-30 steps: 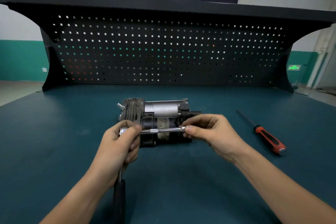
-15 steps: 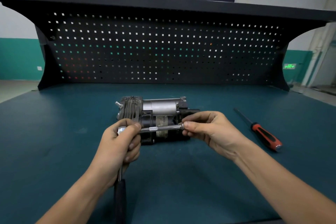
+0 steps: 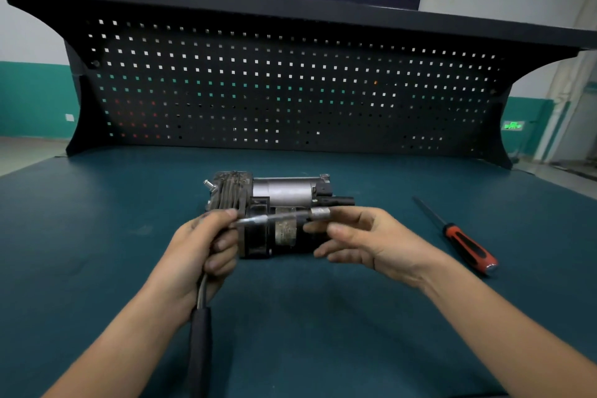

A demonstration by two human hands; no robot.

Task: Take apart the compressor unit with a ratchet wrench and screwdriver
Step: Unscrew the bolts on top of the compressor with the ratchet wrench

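The compressor unit [image 3: 284, 192] lies on its side mid-bench, with a finned head at the left and a silver cylinder at the right. My left hand [image 3: 197, 252] grips the head of the ratchet wrench [image 3: 200, 329], whose black handle points back toward me. Its extension bar [image 3: 274, 218] runs rightward across the front of the compressor and ends in a socket [image 3: 320, 212]. My right hand [image 3: 365, 239] hovers at that end with fingers loosely spread; the index finger lies by the socket and the thumb sits just below it. A red-and-black screwdriver [image 3: 468, 249] lies to the right.
The teal bench mat [image 3: 97, 236] stretches wide on both sides. A black pegboard panel [image 3: 290, 90] closes off the back under a dark shelf. The bench edges drop away at the far left and far right.
My right hand has let go of its pinch on the extension bar's end and spread its fingers. The bar's right end has risen slightly. My left hand keeps its grip.
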